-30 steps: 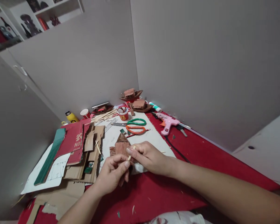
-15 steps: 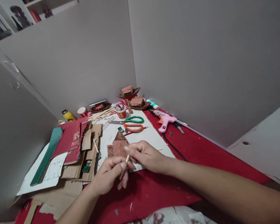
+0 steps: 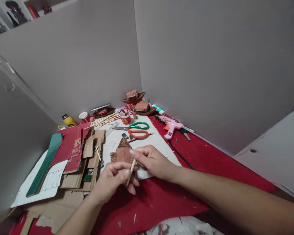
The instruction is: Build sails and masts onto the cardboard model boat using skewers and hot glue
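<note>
Between my two hands is a short, pale wooden stick [image 3: 132,168], held at a slant. My left hand [image 3: 114,179] pinches its lower part with thumb and fingers. The fingers of my right hand [image 3: 149,162] close on its upper end. Just beyond my hands, a brown model boat [image 3: 123,153] with a pointed end lies on the white sheet [image 3: 156,143], its near part hidden by my fingers. Scissors [image 3: 134,129] with one green and one orange handle lie behind it, near a red pencil [image 3: 142,137].
On the left are stacked cardboard pieces [image 3: 88,153] and a green strip [image 3: 45,163]. A pink glue gun [image 3: 171,125] lies at the right with its black cord. At the back stand a red paper cup [image 3: 124,118], thin sticks [image 3: 104,120], finished model boats [image 3: 142,107] and a yellow bottle [image 3: 69,120].
More of the stick shows between my hands, and it stands out more plainly below my left thumb. My left fingers have shifted slightly. The whole view has moved a little.
</note>
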`<state>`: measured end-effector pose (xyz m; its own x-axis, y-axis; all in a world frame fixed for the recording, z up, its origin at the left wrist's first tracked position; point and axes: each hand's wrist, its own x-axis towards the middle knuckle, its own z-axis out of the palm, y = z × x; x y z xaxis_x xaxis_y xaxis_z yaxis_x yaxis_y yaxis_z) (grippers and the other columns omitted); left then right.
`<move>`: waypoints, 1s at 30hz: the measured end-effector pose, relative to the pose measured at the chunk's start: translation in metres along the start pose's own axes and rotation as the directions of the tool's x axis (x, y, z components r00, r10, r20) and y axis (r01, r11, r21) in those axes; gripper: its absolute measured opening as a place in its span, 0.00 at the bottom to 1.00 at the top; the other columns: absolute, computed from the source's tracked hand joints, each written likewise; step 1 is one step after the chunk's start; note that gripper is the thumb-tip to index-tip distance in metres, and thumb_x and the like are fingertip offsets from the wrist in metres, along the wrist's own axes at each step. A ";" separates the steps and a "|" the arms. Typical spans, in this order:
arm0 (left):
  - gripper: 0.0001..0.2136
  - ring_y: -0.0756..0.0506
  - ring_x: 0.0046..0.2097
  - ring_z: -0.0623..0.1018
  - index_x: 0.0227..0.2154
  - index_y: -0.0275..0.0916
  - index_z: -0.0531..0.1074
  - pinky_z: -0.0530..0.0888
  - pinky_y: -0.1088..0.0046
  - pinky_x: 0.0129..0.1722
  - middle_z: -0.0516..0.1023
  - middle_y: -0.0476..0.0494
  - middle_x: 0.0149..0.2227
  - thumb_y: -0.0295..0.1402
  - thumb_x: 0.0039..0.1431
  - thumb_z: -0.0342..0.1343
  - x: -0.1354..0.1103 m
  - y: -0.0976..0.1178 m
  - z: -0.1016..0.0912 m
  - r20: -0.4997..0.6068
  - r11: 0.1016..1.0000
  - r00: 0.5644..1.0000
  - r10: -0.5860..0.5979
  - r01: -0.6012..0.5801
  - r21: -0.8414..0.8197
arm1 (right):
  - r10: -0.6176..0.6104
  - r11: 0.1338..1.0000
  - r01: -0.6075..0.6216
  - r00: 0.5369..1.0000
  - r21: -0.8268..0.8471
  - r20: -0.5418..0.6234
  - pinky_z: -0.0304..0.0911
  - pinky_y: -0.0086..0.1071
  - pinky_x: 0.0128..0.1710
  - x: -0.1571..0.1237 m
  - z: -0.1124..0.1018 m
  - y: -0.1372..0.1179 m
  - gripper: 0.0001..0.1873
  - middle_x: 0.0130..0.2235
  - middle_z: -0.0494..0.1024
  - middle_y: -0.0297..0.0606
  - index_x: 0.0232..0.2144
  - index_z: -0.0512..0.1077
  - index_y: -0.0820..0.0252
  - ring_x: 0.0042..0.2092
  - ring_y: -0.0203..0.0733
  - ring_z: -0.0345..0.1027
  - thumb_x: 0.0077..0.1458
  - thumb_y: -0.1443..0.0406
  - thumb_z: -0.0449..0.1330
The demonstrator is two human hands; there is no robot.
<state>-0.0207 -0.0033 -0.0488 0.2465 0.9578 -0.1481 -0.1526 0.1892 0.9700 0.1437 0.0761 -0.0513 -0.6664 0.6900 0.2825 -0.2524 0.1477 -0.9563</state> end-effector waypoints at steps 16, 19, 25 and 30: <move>0.16 0.51 0.16 0.75 0.40 0.30 0.76 0.68 0.82 0.15 0.80 0.42 0.22 0.41 0.63 0.54 -0.006 -0.007 0.003 0.239 0.991 0.968 -0.074 0.099 -0.092 | 0.011 1.000 -0.012 0.994 0.009 0.107 0.45 0.24 0.16 -0.003 0.000 -0.005 0.31 0.14 0.57 0.25 0.15 0.58 0.59 0.17 0.27 0.47 0.60 0.44 0.50; 0.16 0.50 0.16 0.76 0.43 0.31 0.74 0.69 0.81 0.16 0.81 0.41 0.22 0.40 0.64 0.53 -0.003 -0.008 0.001 0.232 0.988 0.969 -0.082 0.110 -0.112 | 0.031 0.999 -0.032 0.996 0.010 0.088 0.44 0.24 0.16 -0.002 0.000 -0.005 0.32 0.14 0.58 0.26 0.13 0.59 0.59 0.17 0.27 0.47 0.59 0.44 0.52; 0.12 0.51 0.14 0.74 0.39 0.34 0.73 0.66 0.82 0.14 0.80 0.44 0.21 0.39 0.63 0.54 0.000 -0.007 -0.003 0.219 0.984 0.975 -0.037 0.073 -0.159 | 0.109 0.993 -0.111 0.993 0.035 0.055 0.43 0.25 0.14 0.000 0.001 -0.003 0.34 0.10 0.56 0.26 0.11 0.58 0.58 0.14 0.27 0.46 0.57 0.42 0.51; 0.12 0.57 0.10 0.63 0.38 0.34 0.73 0.53 0.84 0.10 0.80 0.45 0.21 0.39 0.64 0.53 -0.002 -0.002 -0.001 0.198 0.991 0.979 -0.041 0.065 -0.116 | 0.125 0.990 -0.128 0.991 0.057 0.043 0.45 0.25 0.15 0.001 -0.002 -0.002 0.33 0.11 0.55 0.25 0.13 0.60 0.58 0.14 0.28 0.48 0.57 0.41 0.49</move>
<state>-0.0220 -0.0052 -0.0502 0.4370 0.8874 -0.1470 -0.2459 0.2751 0.9295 0.1447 0.0783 -0.0496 -0.7225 0.6718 0.1636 -0.2052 0.0175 -0.9786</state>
